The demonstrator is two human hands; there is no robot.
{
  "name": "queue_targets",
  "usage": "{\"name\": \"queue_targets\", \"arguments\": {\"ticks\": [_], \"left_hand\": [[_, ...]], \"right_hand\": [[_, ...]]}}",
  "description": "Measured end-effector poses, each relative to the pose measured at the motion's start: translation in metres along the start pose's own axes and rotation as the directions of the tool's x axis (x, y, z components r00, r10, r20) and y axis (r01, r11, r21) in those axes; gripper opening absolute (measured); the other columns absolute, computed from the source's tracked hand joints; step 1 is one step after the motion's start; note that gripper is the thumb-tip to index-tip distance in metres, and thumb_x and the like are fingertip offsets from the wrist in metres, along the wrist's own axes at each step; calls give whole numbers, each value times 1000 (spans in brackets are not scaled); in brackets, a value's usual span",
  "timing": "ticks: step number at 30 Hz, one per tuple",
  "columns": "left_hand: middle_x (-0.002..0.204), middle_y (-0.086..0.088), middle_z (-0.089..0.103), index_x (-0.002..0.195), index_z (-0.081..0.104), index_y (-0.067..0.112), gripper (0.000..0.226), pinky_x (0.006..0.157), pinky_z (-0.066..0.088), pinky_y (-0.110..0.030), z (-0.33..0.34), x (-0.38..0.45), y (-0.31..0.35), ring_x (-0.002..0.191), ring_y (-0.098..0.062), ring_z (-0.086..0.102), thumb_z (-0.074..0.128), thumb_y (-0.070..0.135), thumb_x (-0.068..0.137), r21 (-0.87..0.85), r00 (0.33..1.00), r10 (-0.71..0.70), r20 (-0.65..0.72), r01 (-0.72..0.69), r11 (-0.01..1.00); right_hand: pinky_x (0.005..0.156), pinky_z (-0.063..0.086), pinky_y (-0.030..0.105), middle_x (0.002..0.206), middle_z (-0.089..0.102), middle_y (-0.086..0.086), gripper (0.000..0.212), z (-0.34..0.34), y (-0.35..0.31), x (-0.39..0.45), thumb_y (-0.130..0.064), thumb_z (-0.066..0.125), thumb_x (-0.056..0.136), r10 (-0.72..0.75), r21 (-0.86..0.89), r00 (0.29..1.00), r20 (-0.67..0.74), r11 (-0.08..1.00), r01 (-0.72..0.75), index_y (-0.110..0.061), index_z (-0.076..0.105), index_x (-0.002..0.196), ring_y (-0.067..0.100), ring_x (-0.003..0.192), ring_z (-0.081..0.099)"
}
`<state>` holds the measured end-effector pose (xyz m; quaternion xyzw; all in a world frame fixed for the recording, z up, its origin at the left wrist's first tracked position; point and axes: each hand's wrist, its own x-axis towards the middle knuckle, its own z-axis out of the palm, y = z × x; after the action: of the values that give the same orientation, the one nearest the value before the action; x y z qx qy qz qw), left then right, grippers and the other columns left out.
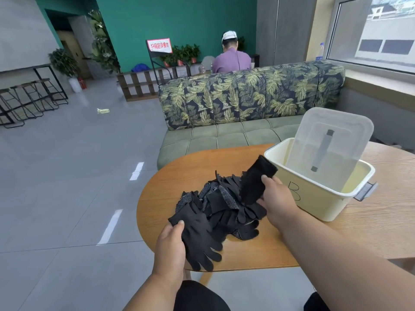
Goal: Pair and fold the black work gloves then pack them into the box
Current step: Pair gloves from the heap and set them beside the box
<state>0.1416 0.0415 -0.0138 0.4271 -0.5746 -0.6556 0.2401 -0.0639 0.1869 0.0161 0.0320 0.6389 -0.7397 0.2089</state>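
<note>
A heap of several black work gloves (221, 203) lies on the round wooden table (247, 250). My right hand (277, 202) grips a folded black glove bundle (256, 179), raised just left of the cream plastic box (314, 198). At the heap's near-left edge my left hand (171, 245) pinches the cuff of a loose black glove (199, 239), whose fingers point toward me. The box is marked "B". Its translucent lid (330, 144) stands tilted inside it.
A green sofa with a leaf-print back (247, 102) stands behind the table. A person in a purple shirt (231, 60) sits beyond it, facing away. Grey tiled floor (67, 176) spreads to the left. A window sill (377, 81) runs along the right.
</note>
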Motion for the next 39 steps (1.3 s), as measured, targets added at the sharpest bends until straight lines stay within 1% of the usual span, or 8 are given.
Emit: {"name": "queue_targets", "arguments": {"ticks": [2, 8, 12, 17, 20, 24, 27, 39], "left_hand": [[104, 8, 78, 106, 74, 30, 21, 98, 56, -48, -3, 2, -1, 107, -20, 70, 53, 29, 105, -12, 1000, -4, -5, 4, 1000], [102, 5, 78, 103, 75, 27, 22, 95, 56, -44, -6, 7, -5, 103, -18, 70, 53, 25, 106, -27, 1000, -18, -23, 17, 999], [97, 10, 79, 106, 75, 25, 22, 88, 56, -39, -8, 10, -7, 103, -17, 70, 52, 24, 106, -25, 1000, -19, -19, 18, 1000], [104, 4, 77, 108, 73, 24, 22, 77, 53, -34, -7, 9, -5, 101, -15, 69, 50, 25, 108, -6, 1000, -13, -9, 13, 1000], [104, -1, 76, 103, 73, 22, 22, 87, 56, -40, -8, 12, -7, 102, -19, 69, 52, 26, 107, -14, 999, -37, -22, 37, 999], [102, -2, 77, 97, 74, 25, 23, 94, 56, -45, -12, 16, -10, 103, -22, 69, 53, 27, 106, -41, 997, -67, -39, 66, 997], [100, 2, 79, 90, 78, 34, 30, 102, 54, -53, -11, 19, -12, 107, -25, 71, 53, 28, 106, -64, 997, -67, -28, 65, 996], [109, 14, 78, 110, 76, 33, 25, 101, 52, -35, 37, -30, 11, 109, -6, 70, 52, 31, 107, 17, 968, 107, 228, -114, 993]], "right_hand": [[66, 51, 36, 102, 61, 3, 39, 2, 13, 15, -28, 53, 102, 63, -153, 992, -105, 985, -79, -12, 52, 138, 20, 84, 59], [118, 34, 53, 163, 20, 10, 104, 21, 60, 15, -50, 65, 86, -131, -758, 986, -106, 652, 5, -29, 0, 165, 39, 144, 31], [110, 42, 46, 148, 41, 5, 80, 39, 75, 15, -47, 63, 90, -246, -898, 900, 360, 170, 405, -41, 22, 159, 32, 132, 43], [101, 45, 44, 131, 52, 6, 44, 43, 79, 33, -41, 54, 102, -194, -807, 808, 557, -357, 470, -28, 46, 143, 31, 121, 51], [92, 49, 41, 114, 59, 2, 27, 40, 79, 43, -41, 43, 106, -310, -866, 810, 498, -226, 446, -25, 60, 120, 27, 108, 58], [67, 55, 39, 87, 64, -1, 20, 32, 70, 36, -38, 48, 105, -319, -779, 923, 216, 514, 360, -26, 62, 97, 20, 75, 63], [57, 50, 41, 70, 63, -3, 18, 26, 59, 12, -40, 50, 104, -306, -559, 941, 145, 759, 333, -30, 59, 92, 21, 61, 60], [88, 50, 31, 123, 48, -19, 12, 19, 81, -74, -36, 52, 106, -422, -579, 715, 557, 420, 699, -27, 59, 102, 6, 102, 57]]}}
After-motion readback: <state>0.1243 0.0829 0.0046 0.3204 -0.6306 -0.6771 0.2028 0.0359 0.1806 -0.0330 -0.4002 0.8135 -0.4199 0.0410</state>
